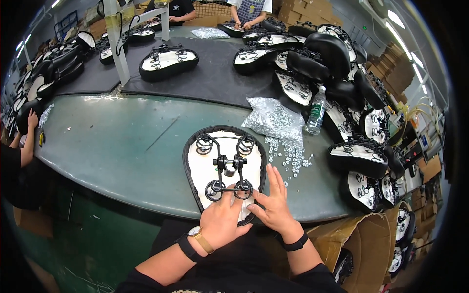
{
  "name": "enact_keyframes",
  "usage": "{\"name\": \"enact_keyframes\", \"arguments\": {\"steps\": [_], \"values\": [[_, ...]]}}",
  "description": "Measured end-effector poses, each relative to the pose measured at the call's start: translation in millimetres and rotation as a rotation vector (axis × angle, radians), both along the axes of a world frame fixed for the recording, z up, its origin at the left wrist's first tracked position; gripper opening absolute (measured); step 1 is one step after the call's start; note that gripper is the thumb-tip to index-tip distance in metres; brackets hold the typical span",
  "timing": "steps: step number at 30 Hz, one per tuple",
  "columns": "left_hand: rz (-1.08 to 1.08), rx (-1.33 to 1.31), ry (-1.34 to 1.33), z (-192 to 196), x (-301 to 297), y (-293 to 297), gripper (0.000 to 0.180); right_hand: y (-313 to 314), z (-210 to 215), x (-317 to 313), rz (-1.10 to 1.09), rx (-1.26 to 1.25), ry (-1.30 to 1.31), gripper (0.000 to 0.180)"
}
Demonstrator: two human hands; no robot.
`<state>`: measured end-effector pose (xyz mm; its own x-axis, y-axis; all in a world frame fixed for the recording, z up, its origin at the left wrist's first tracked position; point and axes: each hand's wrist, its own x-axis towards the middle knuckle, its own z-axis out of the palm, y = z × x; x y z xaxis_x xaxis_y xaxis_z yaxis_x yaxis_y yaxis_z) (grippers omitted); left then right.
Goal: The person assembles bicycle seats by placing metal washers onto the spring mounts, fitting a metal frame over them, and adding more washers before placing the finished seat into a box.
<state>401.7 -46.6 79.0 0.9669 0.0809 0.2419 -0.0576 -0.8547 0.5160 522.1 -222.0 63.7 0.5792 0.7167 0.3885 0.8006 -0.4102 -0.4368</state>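
Reference: clock face centred on the bicycle seat (202, 163), 12 pointing away from the person. The seat rests underside up on the green table (107, 136), directly before the person, narrow end at 6 o'clock. Its black metal frame lies uppermost, with the clamp (229, 169) near centre.

Procedure. The step in hand is judged to be fitting work at the near end of the frame, between the left near spring (214, 191) at 7 o'clock and the right near spring (243, 189) at 5 o'clock. Best practice: steady the seat with one hand while the other works, seat any part squarely before tightening, and lift fingers clear of the coils before turning the seat. Draw nuts singly from the loose nuts (293, 160) at 3 o'clock; the bag of nuts (273, 119) lies between 1 and 2 o'clock.

Hand pose. The left hand (220, 222) lies palm down over the narrow end, fingers extended toward 12 among the near springs. Its fingertips are partly hidden; whether they pinch a small part cannot be confirmed. The right hand (274, 207) stands at the 4 o'clock edge, thumb and fingers spread apart, with nothing visible in its grasp.
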Motion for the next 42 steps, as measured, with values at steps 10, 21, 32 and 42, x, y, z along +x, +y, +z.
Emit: {"name": "enact_keyframes", "arguments": {"steps": [10,21,32,42], "values": [[-0.165,0.054,-0.068,6,16,77,0.081,53,8,-3,0.009,-0.145,-0.331,0.054],[0.023,0.120,-0.126,-7,20,60,0.075,58,2,-9,-0.012,-0.099,-0.375,0.051],[-0.004,0.090,-0.087,-9,17,64,0.080,51,13,-7,0.132,-0.121,-0.328,0.054],[-0.012,0.067,-0.090,-4,14,75,0.078,55,13,-3,0.097,0.166,-0.141,0.036]]}}
